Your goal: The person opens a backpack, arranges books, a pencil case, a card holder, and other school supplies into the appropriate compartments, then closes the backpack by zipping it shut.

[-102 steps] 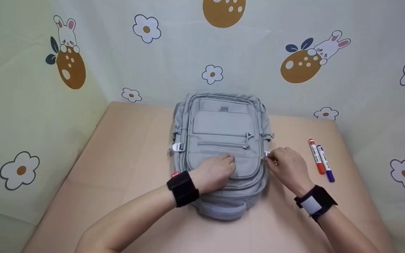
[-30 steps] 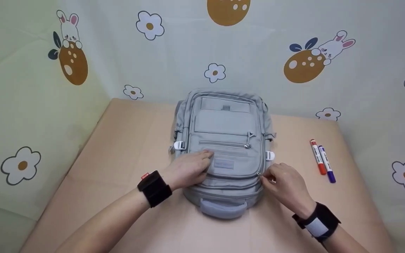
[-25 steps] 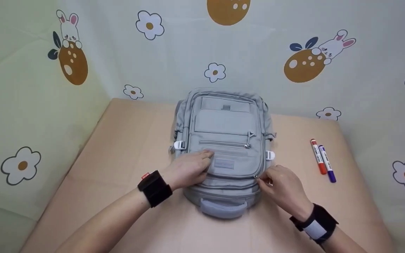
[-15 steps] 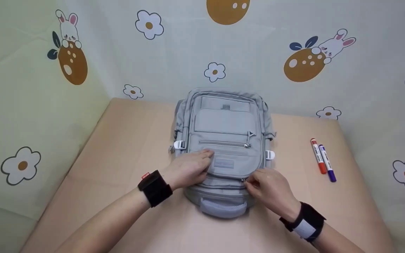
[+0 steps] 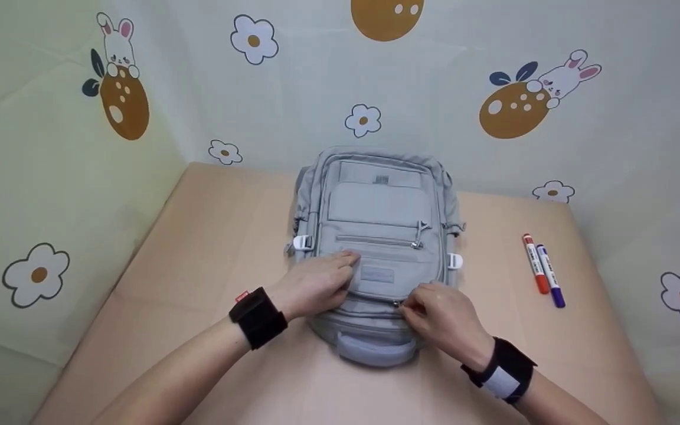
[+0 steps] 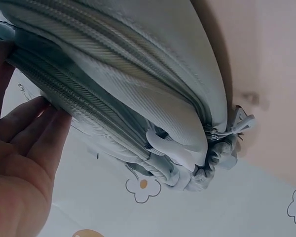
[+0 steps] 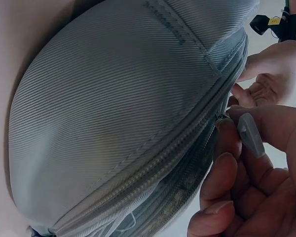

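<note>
A grey backpack (image 5: 381,203) lies front side up, its padded carry handle (image 5: 375,349) nearest the person. The left hand (image 5: 319,284) holds the near left edge of the front pocket; in the left wrist view its fingers (image 6: 52,131) lie along the zipper edge. The right hand (image 5: 443,313) pinches a zipper pull (image 7: 250,134) between thumb and forefinger, at the near edge of the front pocket. In the right wrist view the zipper teeth (image 7: 175,197) are parted below the pull.
A red marker (image 5: 535,264) and a purple marker (image 5: 550,276) lie side by side on the peach table (image 5: 222,236), right of the backpack. White buckles (image 5: 302,242) sit on the backpack's sides. A patterned curtain (image 5: 293,94) stands behind and beside the table.
The right hand has drawn the zipper pull down the pocket's right side, round the corner and leftward along the near edge. Earlier, the left hand shifted left, uncovering a label patch.
</note>
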`<state>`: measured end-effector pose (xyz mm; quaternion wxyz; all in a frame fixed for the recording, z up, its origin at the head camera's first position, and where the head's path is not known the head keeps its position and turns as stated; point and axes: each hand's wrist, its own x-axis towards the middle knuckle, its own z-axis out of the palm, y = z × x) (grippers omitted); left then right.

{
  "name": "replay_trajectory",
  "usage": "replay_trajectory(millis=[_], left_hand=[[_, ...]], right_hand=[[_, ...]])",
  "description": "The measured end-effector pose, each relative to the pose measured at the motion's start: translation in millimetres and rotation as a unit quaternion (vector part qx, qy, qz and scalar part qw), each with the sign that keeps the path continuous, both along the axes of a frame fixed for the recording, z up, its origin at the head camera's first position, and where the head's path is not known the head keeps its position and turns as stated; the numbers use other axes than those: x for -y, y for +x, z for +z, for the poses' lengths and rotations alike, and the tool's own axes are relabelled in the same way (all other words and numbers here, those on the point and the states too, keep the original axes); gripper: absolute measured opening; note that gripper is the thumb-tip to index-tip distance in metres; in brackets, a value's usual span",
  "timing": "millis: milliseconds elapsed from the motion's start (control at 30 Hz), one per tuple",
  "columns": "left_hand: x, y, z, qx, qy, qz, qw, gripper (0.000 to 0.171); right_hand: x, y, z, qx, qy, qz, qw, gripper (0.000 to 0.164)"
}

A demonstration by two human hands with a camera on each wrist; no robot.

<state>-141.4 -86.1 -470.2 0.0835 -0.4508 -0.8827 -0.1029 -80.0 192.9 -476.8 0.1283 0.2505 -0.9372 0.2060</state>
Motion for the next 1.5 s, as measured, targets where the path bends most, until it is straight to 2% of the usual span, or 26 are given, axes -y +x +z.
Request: replay_trajectory(millis=[300,500,767,1067,1500], left_hand=[[26,-5.5,-3.7,-0.050,0.021,-0.006,0.9985,0.013],[36,-7.7,-5.6,-0.028,0.000,0.004,0.9996,0.013],[36,-6.8,-6.3,-0.020,-0.006,0.003,0.9998,0.013],[36,-6.9,-7.4,-0.014,0.008,0.005,0.9999,0.012],[35,-5.0,-11.5,-0.027,0.031,0.005,0.9992,0.010]], right_hand=[[-2,0.2,3.1,0.018,0.008,-0.012,1.000,0.015],[-2,-0.7,3.9,0.023,0.013,-0.010,1.000,0.015],[5,-0.2,7.3,0.036,0.005,-0.003,0.999,0.013],[30,-5.0,14.4,0.025,0.024,0.039,0.999,0.010],[80,-20.4,11.4,-0.020,0.045,0.102,0.994,0.006]])
